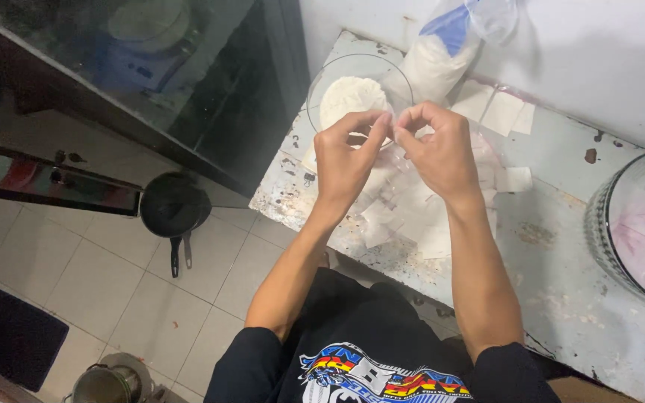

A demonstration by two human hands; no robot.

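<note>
My left hand (345, 158) and my right hand (440, 149) are raised together over a worn white table (561, 261). Their fingertips pinch the top of a small clear plastic bag (404, 168) that hangs between them. Just behind the hands stands a glass bowl (330, 82) holding white flour or dough (352, 97). Under the hands lie several small clear plastic bags and white paper squares (404, 216).
A large plastic bag of white powder (438, 56) leans against the wall at the back. A big glass jar (640, 224) with pink contents stands at the right. On the tiled floor at the left lie a black pan (173, 209), a dark mat (9, 336) and a metal pot (110, 382).
</note>
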